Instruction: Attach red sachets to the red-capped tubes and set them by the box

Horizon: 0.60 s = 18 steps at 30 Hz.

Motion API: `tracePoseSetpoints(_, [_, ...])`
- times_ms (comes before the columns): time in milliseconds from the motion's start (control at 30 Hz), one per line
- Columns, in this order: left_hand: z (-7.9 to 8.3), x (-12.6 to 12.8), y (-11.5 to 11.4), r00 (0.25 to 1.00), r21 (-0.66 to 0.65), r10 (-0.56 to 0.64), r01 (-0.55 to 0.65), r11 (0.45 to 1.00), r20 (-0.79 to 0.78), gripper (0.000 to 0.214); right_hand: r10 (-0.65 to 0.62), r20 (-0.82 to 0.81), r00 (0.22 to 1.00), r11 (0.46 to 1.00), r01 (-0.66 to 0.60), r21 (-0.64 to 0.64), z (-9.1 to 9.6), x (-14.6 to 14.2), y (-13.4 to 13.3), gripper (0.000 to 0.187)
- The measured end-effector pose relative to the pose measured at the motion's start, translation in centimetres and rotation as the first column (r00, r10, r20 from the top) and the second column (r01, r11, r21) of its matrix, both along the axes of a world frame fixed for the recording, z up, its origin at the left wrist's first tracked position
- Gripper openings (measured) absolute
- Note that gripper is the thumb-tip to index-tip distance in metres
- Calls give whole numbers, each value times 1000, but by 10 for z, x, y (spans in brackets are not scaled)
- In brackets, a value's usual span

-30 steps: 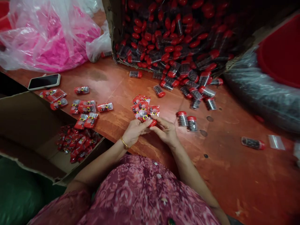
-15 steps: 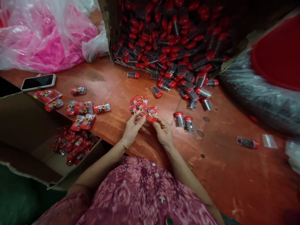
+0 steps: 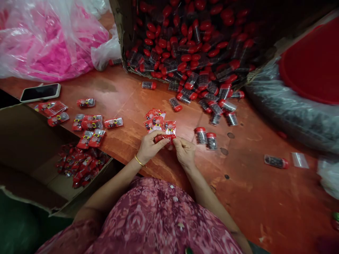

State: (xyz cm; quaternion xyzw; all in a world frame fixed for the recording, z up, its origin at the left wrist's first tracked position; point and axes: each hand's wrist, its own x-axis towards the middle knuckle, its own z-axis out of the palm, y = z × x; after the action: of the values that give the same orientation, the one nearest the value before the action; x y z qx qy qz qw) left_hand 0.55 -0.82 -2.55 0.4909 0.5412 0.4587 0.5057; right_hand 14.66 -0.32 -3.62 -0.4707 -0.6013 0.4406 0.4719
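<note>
My left hand point(image 3: 150, 147) and my right hand point(image 3: 184, 151) meet over the red table point(image 3: 265, 197), both pinched on a small red-capped vial point(image 3: 162, 138) being fitted with a red label sleeve. Just beyond my fingers lies a small stack of red label sleeves point(image 3: 156, 120). Two red-capped vials point(image 3: 206, 137) stand upright to the right of my right hand. A tipped cardboard box point(image 3: 190, 38) at the back spills several more vials onto the table.
Finished red-wrapped vials point(image 3: 88, 123) lie at the left, more in an open carton point(image 3: 79, 164) below the table edge. A phone point(image 3: 40, 92) and a pink-filled plastic bag point(image 3: 50, 42) sit far left. A lone vial point(image 3: 275, 161) lies right, near a red tub point(image 3: 312, 67).
The vial has turned from a raised tilt to lying low between my fingertips, and both hands have closed in on it. The view has drifted slightly.
</note>
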Motion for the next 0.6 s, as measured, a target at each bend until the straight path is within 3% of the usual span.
tracePoseSetpoints(200, [2,-1,-1,1000,-2,-8,8,1000,-24,32,-44,68,997,988,33,154,-4,7,4,28])
tracePoseSetpoints(400, [7,-5,-1,989,41,-14,21,999,-147,27,-66,176,982,966,19,257,2,8,3,25])
tracePoseSetpoints(600, [12,-4,-4,984,20,-60,64,998,-169,25,-94,248,964,940,4,342,-1,5,-1,29])
